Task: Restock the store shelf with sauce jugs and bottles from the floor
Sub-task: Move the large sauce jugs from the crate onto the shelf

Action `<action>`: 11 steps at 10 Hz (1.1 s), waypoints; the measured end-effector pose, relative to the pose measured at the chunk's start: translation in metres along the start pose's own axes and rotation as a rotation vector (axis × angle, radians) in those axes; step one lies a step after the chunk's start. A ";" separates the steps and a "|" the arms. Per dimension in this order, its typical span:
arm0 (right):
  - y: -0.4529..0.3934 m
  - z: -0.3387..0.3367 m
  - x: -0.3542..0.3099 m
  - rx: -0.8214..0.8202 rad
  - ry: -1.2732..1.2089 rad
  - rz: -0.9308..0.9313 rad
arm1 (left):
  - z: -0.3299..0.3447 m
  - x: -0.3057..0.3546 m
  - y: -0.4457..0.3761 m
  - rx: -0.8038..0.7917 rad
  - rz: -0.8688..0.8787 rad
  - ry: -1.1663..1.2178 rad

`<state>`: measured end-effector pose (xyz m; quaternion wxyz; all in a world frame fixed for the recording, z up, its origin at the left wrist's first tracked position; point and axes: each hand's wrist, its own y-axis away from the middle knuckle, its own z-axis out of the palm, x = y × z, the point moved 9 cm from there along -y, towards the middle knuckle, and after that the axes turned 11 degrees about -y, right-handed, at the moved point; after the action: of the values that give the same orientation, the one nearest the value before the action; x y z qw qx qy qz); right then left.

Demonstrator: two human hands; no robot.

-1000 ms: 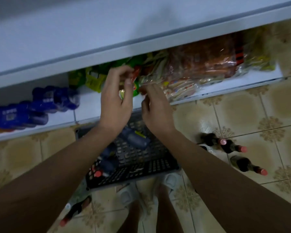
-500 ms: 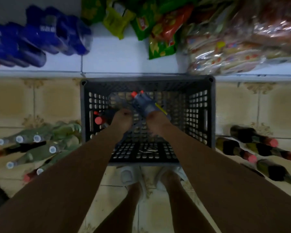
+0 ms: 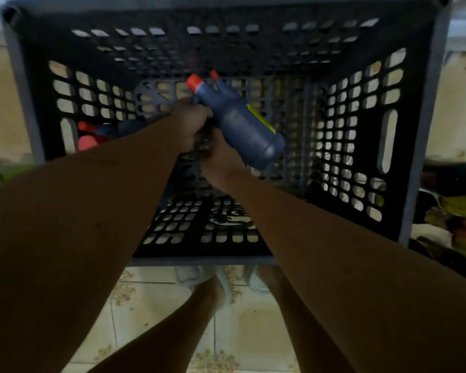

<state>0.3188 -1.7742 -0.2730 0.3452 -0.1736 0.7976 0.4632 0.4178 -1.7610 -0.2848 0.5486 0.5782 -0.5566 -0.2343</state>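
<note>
Both hands are down inside the black crate (image 3: 414, 135). The left hand (image 3: 193, 125) grasps the blue sauce jug (image 3: 242, 122) near its neck; the right hand (image 3: 221, 157) grips beneath the body. The jug lies tilted, red cap (image 3: 195, 82) away from the person. Advisable: support the base, lift clear of the crate wall before turning to the shelf.

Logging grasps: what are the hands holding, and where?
The left hand grips the blue jug near its handle below the cap; the right hand holds its lower body.
</note>
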 end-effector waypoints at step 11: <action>-0.037 -0.104 0.004 -0.096 0.911 0.071 | 0.044 -0.006 0.018 -0.034 -0.234 0.328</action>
<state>0.2976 -1.8822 -0.2642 -0.0654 -0.3478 0.8512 0.3875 0.3707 -1.7676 -0.2831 0.6106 0.6599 -0.3848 -0.2088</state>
